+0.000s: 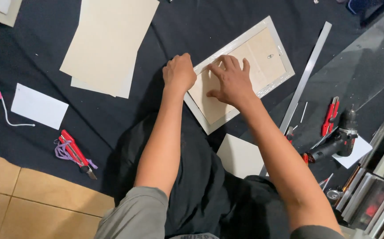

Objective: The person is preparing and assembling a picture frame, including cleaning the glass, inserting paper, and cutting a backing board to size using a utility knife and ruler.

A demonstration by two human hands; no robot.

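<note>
At the bottom left of the frame, tan floor tiles (pixel 32 199) meet the black cloth (pixel 112 115) you kneel on. At centre, your left hand (pixel 178 73) rests curled in a loose fist on the edge of the white picture frame (pixel 240 73), while your right hand (pixel 231 82) presses spread fingers flat on its tan backing board (pixel 262 57). The frame lies face down, angled toward the upper right.

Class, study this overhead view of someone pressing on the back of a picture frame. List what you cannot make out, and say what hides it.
1. Head view: the frame's near-left edge, covered by the left hand and right hand.
2. The frame's front, turned face down on the dark cloth.
3. The stacked frames at lower right, cut off by the picture's edge.
4. The small hanger on the backing, too small to tell its shape.
</note>
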